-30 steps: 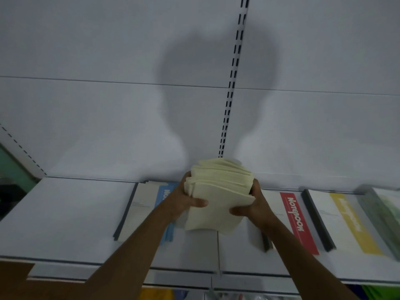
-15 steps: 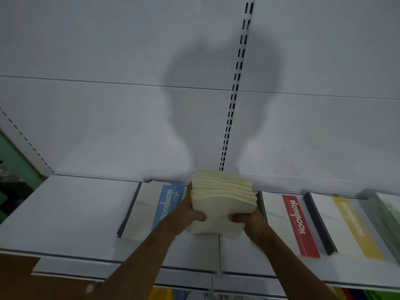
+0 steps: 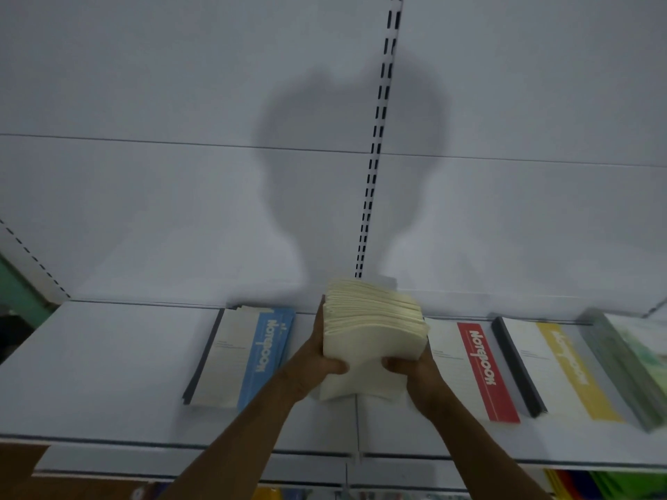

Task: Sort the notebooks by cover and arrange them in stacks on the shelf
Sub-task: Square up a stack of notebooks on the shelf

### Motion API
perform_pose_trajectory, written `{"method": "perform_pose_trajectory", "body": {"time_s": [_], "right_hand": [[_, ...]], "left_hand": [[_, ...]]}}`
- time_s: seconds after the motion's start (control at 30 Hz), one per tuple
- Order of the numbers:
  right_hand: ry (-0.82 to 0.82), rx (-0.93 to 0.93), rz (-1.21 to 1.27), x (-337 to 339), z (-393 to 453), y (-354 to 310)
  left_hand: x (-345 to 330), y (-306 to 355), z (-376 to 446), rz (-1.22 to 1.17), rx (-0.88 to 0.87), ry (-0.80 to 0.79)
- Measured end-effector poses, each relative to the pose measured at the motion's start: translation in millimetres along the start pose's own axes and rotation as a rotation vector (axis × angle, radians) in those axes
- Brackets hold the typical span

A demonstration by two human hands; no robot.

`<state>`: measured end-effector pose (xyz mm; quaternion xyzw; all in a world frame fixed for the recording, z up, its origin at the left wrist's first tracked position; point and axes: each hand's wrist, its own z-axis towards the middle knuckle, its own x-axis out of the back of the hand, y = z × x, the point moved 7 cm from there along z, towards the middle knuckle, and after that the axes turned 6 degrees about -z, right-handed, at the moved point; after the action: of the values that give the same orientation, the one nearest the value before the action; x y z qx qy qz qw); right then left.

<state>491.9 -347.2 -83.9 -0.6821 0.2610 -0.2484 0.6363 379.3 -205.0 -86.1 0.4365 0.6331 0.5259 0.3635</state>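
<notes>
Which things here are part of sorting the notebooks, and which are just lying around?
Part of the job:
- cream stack, gripped by the left hand and right hand
- blue notebook
- red notebook
- yellow notebook
- green pile at far right
- shelf

Just lying about:
- bright items below the shelf, too cut off to identify

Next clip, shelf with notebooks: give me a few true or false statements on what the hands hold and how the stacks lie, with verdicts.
1. Both hands grip one thick cream stack of notebooks. True.
2. The left hand rests flat on the blue-striped notebook. False: it grips the cream stack's left side.
3. The red-striped notebook lies right of the held stack. True.
4. The yellow-striped notebook lies between the blue and red ones. False: it lies right of the red one.
</notes>
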Motion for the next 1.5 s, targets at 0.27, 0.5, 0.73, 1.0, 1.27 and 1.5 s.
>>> {"method": "perform_pose_trajectory", "body": {"time_s": [0.27, 0.5, 0.73, 1.0, 1.27, 1.5], "right_hand": [[-0.011, 0.083, -0.021, -3, 1, -8], [0.019, 0.006, 0.022, 1, 14, 4], [-0.020, 0.035, -0.006, -1, 12, 3], [0.089, 0.069, -0.015, 1, 20, -1], [0.222, -0.032, 0.167, 5, 12, -2], [0.508, -0.031, 0.184, 2, 18, -5]], "left_hand": [[1, -4, 3, 0.142, -0.016, -0.021], [2, 7, 11, 0.106, -0.020, -0.023], [3, 0, 13, 0.198, 0.001, -0.069], [7, 12, 14, -0.160, -0.157, -0.050], [7, 12, 29, -0.772, 0.014, 0.330], [12, 9, 42, -0.664, 0.190, 0.289]]}}
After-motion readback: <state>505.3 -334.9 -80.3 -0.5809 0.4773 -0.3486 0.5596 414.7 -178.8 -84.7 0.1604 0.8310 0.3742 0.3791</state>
